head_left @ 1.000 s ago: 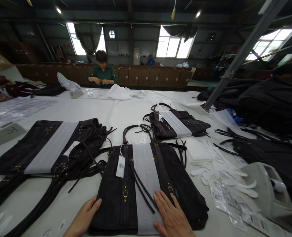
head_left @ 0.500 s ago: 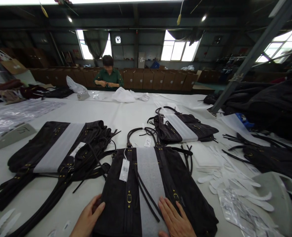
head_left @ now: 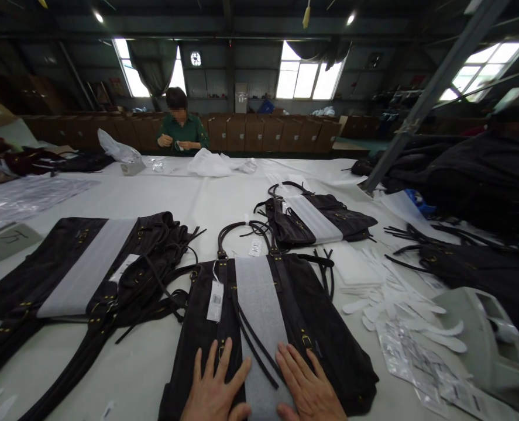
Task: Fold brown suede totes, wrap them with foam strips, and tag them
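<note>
A dark bag (head_left: pixel 325 327) lies flat in front of me, its looped handles pointing away. A pale wrap strip (head_left: pixel 259 298) runs down its middle, with two thin dark straps lying over it. A white tag (head_left: pixel 215 301) rests on the bag's left part. My left hand (head_left: pixel 217 383) lies spread on the lower left of the bag, its thumb side at the strip. My right hand (head_left: pixel 307 383) lies flat with its fingers extended at the strip's right edge, below a brass buckle. Neither hand grips anything.
Another wrapped bag (head_left: pixel 57 257) lies left, a third (head_left: pixel 342 219) behind right. White paper pieces (head_left: pixel 395 292), clear packets (head_left: pixel 417 356) and a grey tape dispenser (head_left: pixel 483 345) are at right. A slanted metal post (head_left: pixel 426 105) rises there. A person in green (head_left: pixel 189 131) sits across the table.
My left hand has moved from the bag's left edge onto its front and spread out. My right hand stays near the strip. The view has shifted slightly. The person's hands across the table have moved apart.
</note>
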The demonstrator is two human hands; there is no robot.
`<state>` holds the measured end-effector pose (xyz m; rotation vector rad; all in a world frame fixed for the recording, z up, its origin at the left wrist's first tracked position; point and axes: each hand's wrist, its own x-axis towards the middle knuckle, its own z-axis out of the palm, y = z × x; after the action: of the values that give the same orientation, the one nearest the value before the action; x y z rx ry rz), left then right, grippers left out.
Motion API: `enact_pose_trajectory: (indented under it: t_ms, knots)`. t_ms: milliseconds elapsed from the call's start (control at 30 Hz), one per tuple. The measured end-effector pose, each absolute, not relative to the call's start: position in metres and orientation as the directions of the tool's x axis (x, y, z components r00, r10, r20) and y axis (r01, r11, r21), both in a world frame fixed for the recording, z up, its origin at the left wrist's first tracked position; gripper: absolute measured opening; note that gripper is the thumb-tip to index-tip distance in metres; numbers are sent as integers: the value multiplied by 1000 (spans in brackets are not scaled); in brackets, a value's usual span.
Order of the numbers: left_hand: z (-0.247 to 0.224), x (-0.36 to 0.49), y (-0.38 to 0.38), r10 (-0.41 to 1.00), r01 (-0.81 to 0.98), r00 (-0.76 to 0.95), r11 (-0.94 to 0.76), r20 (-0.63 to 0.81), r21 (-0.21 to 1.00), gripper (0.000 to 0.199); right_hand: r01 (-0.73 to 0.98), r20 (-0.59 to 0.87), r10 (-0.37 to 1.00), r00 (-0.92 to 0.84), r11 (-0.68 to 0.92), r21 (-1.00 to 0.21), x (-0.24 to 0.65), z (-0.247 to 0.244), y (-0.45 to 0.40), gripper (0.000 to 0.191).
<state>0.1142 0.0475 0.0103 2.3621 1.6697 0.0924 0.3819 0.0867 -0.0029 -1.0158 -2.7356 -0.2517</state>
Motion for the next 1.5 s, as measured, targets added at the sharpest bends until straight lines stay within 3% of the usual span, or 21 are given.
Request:
enact_pose_trajectory:
  t_ms: [333, 900, 1100, 1233, 1333, 1433, 1500]
  knots:
    - [-7, 114, 33, 954, 943, 292, -299, 67, 148, 71, 695, 242, 683, -689, 718, -46, 381, 7, 81, 82]
    - [-6, 112, 39, 949, 934, 312, -301, -31, 192, 73, 685, 247, 669, -701, 728, -30, 389, 6, 83, 70]
    - [1, 115, 40, 949, 933, 292, -256, -120, 251, 71, 743, 185, 784, -593, 621, -251, 376, 24, 82, 51]
    - [20, 117, 40, 958, 926, 215, -139, -190, 352, 65, 780, 226, 918, -326, 396, -484, 363, 30, 94, 42]
    - [44, 117, 53, 981, 808, 128, -17, -147, 589, 57, 730, 150, 979, -139, 203, -652, 356, 34, 122, 42]
    - [61, 119, 87, 990, 448, -29, 136, -137, 884, 60, 706, 13, 995, -97, 78, -704, 347, 38, 157, 41]
    - [63, 122, 116, 952, 160, -171, 283, -256, 946, 65, 728, -66, 991, -112, 37, -684, 340, 40, 176, 33]
